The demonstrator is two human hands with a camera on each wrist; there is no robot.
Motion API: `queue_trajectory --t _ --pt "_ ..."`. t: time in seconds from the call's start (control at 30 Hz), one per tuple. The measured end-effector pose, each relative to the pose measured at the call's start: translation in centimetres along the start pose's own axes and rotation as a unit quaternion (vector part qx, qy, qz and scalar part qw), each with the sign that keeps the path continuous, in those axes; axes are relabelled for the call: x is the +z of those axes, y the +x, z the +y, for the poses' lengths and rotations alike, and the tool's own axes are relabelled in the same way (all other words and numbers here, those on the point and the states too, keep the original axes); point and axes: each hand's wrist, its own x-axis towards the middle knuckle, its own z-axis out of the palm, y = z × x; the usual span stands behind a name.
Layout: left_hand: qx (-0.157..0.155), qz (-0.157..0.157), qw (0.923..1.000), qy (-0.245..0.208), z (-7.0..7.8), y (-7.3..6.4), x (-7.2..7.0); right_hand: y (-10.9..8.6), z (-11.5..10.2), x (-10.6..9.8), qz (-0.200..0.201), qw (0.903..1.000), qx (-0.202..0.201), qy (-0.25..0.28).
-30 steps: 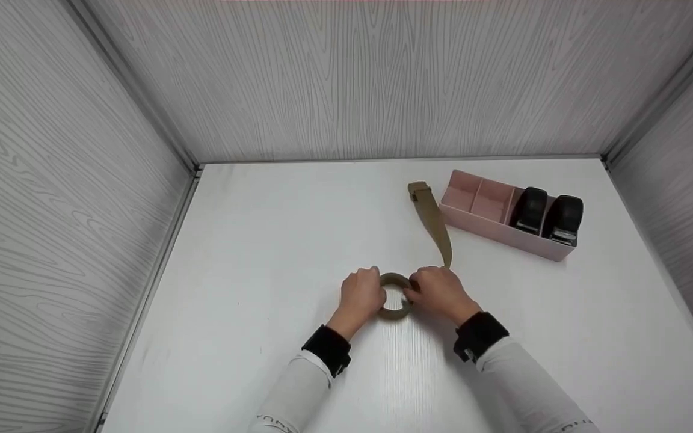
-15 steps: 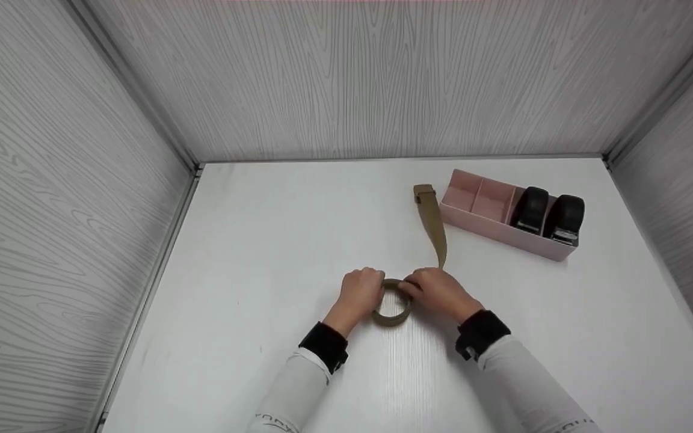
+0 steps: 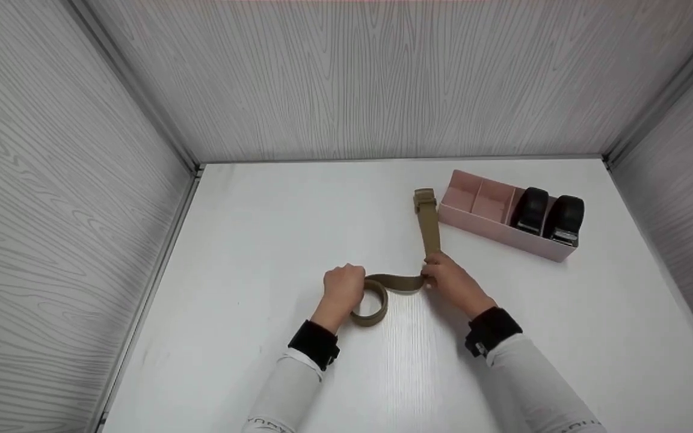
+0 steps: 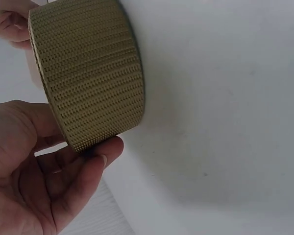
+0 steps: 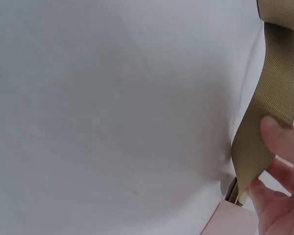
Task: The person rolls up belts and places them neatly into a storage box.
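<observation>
A khaki woven webbing belt (image 3: pixel 403 282) lies partly coiled on the white table. My left hand (image 3: pixel 344 290) pinches the coil; in the left wrist view thumb and fingers hold the ribbed roll (image 4: pixel 88 73) at its edge. From the coil a loose stretch runs right to my right hand (image 3: pixel 452 282), which pinches the strap (image 5: pixel 264 122) between thumb and fingers. Beyond that hand the belt's tail goes away across the table to its buckle (image 3: pixel 425 198) at the far end.
A pink divided box (image 3: pixel 503 234) stands at the back right, close beside the buckle end. Two black rolled belts (image 3: pixel 564 216) sit in its right compartments. Grey wood-grain panels (image 3: pixel 346 84) wall the table at the back and sides.
My left hand has moved left with the coil, while my right hand has slid right along the strap. A stretch of belt now spans the gap between them.
</observation>
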Motion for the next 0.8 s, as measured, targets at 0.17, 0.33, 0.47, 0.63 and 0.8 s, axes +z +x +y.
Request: queue_trajectory --t 0.17,0.33,0.47,0.63,0.8 --pt "-0.033 0.006 0.9992 -0.021 -0.3 0.1 0.2 0.1 -0.8 0.0 -0.016 0.9958 -0.073 -0.053" --pt "-0.055 0.017 0.9978 -0.033 -0.4 0.2 0.4 0.0 -1.8 -0.2 -0.046 0.9942 -0.095 -0.021" --pt "-0.061 0.015 0.9972 -0.041 -0.4 0.2 0.4 -0.2 -2.1 -0.3 -0.047 0.9941 -0.097 -0.014" --pt "-0.057 0.011 0.9968 -0.054 -0.5 0.1 0.3 -0.3 -1.9 -0.4 -0.031 0.9949 -0.090 -0.032" --pt "-0.066 0.019 0.9949 -0.074 -0.6 0.0 0.4 -0.5 -2.0 -0.9 -0.031 0.9975 -0.016 -0.062"
